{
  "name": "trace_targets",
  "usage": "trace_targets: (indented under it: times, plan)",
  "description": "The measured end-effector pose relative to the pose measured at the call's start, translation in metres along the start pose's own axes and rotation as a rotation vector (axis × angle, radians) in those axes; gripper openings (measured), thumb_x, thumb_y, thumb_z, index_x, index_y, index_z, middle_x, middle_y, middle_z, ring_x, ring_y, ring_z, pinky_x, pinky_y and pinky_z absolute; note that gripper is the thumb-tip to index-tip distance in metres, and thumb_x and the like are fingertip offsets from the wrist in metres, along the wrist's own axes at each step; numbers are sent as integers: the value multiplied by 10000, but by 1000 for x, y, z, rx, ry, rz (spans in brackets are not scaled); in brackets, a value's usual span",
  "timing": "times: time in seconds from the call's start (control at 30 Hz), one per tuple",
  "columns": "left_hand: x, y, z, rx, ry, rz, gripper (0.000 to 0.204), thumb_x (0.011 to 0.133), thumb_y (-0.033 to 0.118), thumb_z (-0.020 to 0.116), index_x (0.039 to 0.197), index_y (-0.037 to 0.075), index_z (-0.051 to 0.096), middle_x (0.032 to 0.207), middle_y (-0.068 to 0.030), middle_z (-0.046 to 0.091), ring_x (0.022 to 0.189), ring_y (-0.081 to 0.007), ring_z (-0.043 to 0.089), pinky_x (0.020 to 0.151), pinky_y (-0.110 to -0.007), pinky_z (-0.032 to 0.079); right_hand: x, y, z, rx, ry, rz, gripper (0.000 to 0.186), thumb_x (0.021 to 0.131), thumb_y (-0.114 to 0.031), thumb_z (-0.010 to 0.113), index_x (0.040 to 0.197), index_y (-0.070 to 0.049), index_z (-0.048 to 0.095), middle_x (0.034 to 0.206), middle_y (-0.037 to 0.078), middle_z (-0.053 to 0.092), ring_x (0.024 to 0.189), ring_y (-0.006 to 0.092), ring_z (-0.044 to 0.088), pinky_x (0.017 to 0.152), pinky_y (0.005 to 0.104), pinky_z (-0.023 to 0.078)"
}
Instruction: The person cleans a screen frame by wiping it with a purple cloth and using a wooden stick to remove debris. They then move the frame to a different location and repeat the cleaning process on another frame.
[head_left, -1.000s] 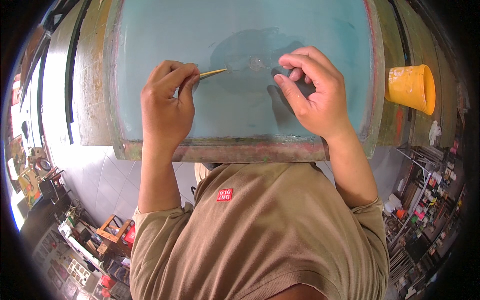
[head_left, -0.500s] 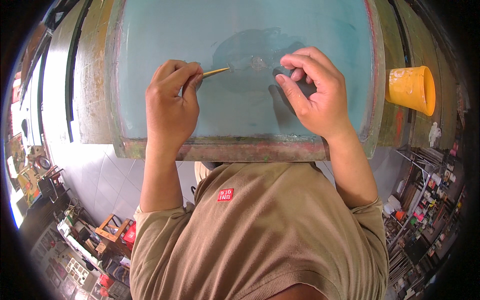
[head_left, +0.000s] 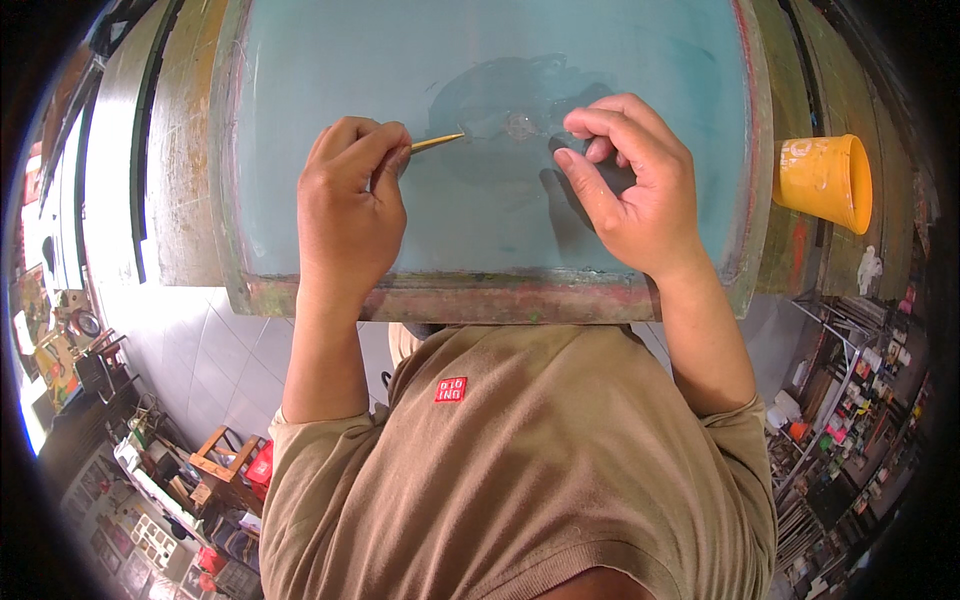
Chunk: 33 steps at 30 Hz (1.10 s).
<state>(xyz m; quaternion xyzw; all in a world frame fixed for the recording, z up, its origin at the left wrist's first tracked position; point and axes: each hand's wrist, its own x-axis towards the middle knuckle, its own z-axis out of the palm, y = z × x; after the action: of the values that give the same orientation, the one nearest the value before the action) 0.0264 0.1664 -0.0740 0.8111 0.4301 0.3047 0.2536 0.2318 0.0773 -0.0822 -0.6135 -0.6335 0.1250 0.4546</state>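
Observation:
My left hand [head_left: 354,195] is closed, pinching a thin yellow pointed stick [head_left: 438,142] between thumb and fingers. The stick's tip points right, over a darker wet-looking patch [head_left: 480,160] on a blue-green framed screen [head_left: 330,70]; whether it touches the surface I cannot tell. Just right of the tip, the patch holds a small pale, glossy spot [head_left: 521,126]. On the other side of that spot hovers my right hand [head_left: 640,185], fingers curved, with a gap between thumb and forefinger and nothing visible in it. Its shadow falls on the screen.
A yellow plastic cup [head_left: 820,183] lies tipped at the screen's right, on the worn table [head_left: 800,240]. The screen's stained near edge [head_left: 500,302] runs close to my body. Cluttered shelves [head_left: 850,420] stand low right; a wooden stool [head_left: 222,455] and other clutter are low left.
My left hand and the stick have shifted slightly to the right. My right hand has barely moved.

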Motion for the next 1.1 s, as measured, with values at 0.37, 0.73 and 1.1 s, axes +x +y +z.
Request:
trace_targets:
  times: [0.37,0.73,1.1]
  plan:
    - [-3,9,7,-159,4,51,87,784,-45,617,855,-5,647,802,-89,609,714,-199,570,641,-284,452,-1,1,2,33,20,39,226,710,-25,699,920,-43,615,821,61,586,616,165,529,562,260,452]
    - [-25,-15,-5,-277,237,-88,59,806,-48,628,852,-14,642,810,-50,611,711,-117,542,643,-230,440,12,-20,4,-45,-116,101,172,713,-61,712,877,-49,657,822,65,594,630,195,545,579,296,450]
    - [-28,-21,-8,-413,321,-169,60,808,-54,630,857,-19,631,830,-46,603,739,-111,529,667,-222,438,27,-44,49,-427,-140,78,130,718,-172,691,686,-63,627,711,54,520,597,254,523,536,379,404]
